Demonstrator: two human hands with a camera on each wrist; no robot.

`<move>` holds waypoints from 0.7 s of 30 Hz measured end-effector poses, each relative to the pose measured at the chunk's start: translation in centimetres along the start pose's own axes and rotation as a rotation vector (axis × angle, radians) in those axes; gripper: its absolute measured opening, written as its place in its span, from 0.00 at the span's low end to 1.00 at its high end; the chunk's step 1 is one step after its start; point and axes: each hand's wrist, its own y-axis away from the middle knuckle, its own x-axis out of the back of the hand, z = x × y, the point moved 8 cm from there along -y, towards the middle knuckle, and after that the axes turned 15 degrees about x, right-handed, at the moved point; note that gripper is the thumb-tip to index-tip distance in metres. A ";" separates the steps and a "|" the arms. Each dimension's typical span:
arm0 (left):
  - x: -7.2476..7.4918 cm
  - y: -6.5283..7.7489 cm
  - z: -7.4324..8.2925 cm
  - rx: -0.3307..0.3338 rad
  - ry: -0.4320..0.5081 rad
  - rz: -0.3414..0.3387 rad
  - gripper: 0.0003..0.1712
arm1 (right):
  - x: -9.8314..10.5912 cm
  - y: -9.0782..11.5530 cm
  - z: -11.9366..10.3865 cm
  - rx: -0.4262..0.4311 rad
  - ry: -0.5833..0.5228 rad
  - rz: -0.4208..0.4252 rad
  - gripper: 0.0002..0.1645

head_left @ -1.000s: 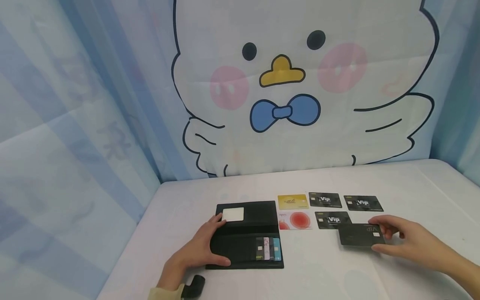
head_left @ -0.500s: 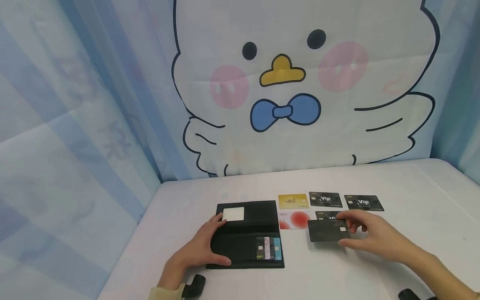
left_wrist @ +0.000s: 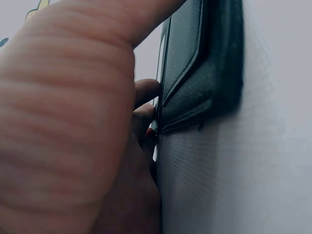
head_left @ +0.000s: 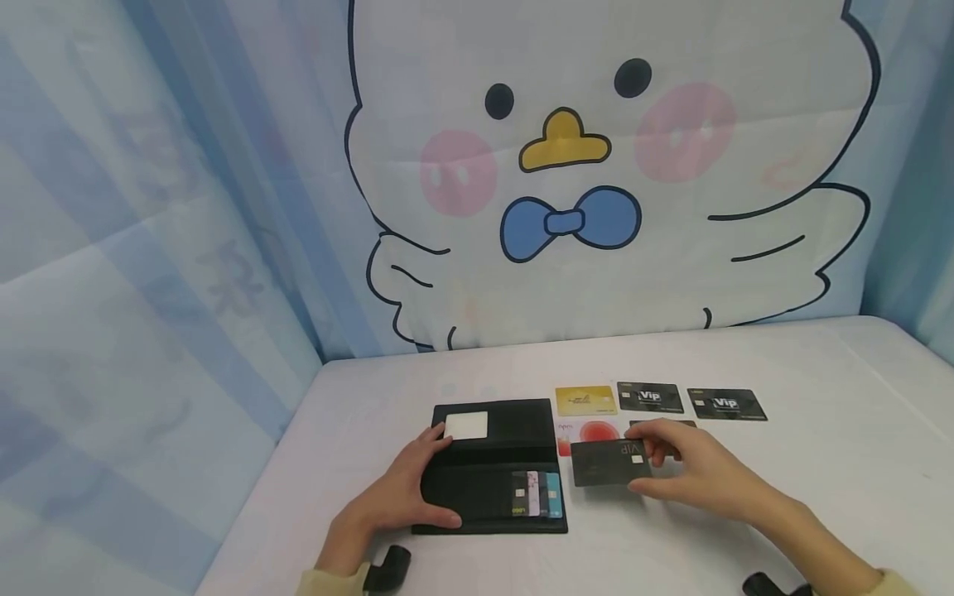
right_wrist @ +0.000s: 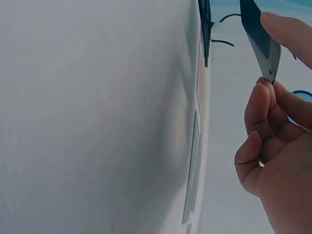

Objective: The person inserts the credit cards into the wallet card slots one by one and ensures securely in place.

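A black bifold card wallet (head_left: 477, 497) lies spread on the white table, with several cards (head_left: 535, 494) in its lower right slots and a white rectangle (head_left: 466, 425) in its upper half. My left hand (head_left: 395, 488) rests on the wallet's left side, thumb along the lower part and fingertips near the white rectangle; up close, the wallet's stitched corner (left_wrist: 187, 105) shows beside them. My right hand (head_left: 693, 472) pinches a black VIP card (head_left: 607, 463) by its right end, raised off the table (right_wrist: 97, 122) just right of the wallet.
Beyond the held card lie a gold card (head_left: 586, 401), a pink-and-red card (head_left: 599, 430) and two black Vip cards (head_left: 650, 397). Another dark card (head_left: 681, 423) is mostly hidden behind my right hand. A cartoon-printed curtain (head_left: 522, 298) hangs along the table's back edge.
My right hand has carried the black VIP card leftward, from the right side of the card group to near the wallet's right edge. The left hand and wallet have stayed in place.
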 end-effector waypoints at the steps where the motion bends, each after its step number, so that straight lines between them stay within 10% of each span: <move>1: 0.0 0.0 0.0 0.001 0.000 -0.002 0.65 | -0.2 -0.2 -0.2 0.002 0.000 -0.004 0.36; 21: -0.1 -0.2 -0.1 0.001 -0.005 -0.002 0.65 | -4.9 -3.4 -3.7 0.165 -0.110 -0.026 0.29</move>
